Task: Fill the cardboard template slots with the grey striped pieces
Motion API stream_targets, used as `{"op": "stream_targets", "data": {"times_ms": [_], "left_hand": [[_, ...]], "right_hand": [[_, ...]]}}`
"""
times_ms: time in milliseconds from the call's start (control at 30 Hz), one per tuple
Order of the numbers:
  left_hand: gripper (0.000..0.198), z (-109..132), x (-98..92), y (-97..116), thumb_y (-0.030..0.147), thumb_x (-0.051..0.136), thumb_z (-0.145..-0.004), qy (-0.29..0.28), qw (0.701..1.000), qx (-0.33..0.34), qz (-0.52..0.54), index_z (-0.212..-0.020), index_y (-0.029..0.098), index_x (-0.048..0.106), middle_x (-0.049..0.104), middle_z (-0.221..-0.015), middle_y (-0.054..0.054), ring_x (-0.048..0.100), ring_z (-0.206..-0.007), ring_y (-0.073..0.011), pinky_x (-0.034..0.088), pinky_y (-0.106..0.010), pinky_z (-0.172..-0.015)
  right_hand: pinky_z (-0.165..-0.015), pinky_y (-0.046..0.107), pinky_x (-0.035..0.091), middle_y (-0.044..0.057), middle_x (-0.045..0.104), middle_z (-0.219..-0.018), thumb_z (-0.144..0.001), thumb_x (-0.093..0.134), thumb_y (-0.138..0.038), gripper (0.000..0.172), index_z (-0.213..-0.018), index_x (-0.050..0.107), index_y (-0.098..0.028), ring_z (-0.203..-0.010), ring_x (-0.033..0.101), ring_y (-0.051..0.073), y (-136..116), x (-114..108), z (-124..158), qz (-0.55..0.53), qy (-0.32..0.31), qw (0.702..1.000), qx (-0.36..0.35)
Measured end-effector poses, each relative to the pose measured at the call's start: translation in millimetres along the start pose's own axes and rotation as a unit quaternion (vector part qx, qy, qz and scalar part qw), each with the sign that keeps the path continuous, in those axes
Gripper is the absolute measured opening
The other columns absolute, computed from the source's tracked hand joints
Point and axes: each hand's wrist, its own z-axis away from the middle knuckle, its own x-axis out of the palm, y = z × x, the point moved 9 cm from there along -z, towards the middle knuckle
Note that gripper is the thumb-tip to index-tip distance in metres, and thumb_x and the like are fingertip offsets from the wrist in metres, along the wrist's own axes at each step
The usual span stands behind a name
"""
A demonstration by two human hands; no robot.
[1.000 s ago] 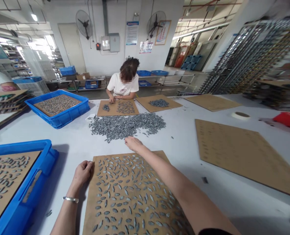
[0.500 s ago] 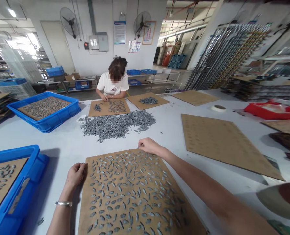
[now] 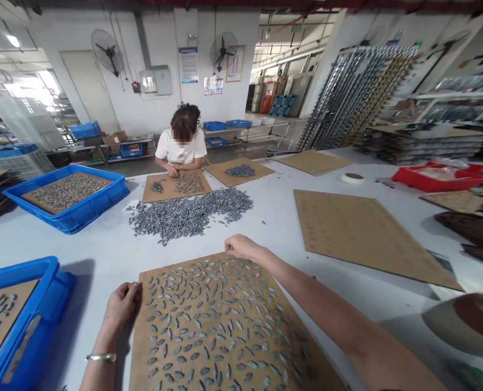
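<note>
A brown board (image 3: 143,326) lies in front of me, covered with many small grey leaf-shaped pieces (image 3: 206,342) spread apart in a single layer. My left hand (image 3: 122,304), with a silver bangle on its wrist, is closed on the board's left edge near the far corner. At the far edge, my right hand (image 3: 243,248) has its fingers curled together on the rim; its fingertips are partly hidden. Beyond the board is a large heap of the same grey pieces (image 3: 180,217) on the white table (image 3: 208,244).
A co-worker (image 3: 182,138) bends over another board (image 3: 151,195) across the table. Two blue trays, one far (image 3: 78,220) and one near (image 3: 48,315), hold boards with pieces. On the right are a bare brown board (image 3: 347,233), a tape roll (image 3: 352,178) and a red tray (image 3: 424,182).
The whole view has shifted slightly left and down. Both hands keep their places on the board's edges, and the pieces look the same.
</note>
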Motion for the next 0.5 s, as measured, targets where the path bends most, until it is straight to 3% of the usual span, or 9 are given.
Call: {"op": "stream_targets", "data": {"times_ms": [500], "left_hand": [[0.055,4.1,0.5,2.5,0.077,0.062,-0.067,0.0,1.0,-0.001,0.009,-0.073,0.023,0.052,0.04,-0.045,0.008,0.034,-0.039,-0.0106,0.024,-0.023,-0.04]], "right_hand": [[-0.071,0.022,0.042,0.006,0.081,-0.101,-0.085,0.068,-0.019,0.017,-0.096,0.081,-0.021,-0.09,0.072,0.018,-14.8,9.4,-6.9,0.004,-0.008,1.0,-0.011]]}}
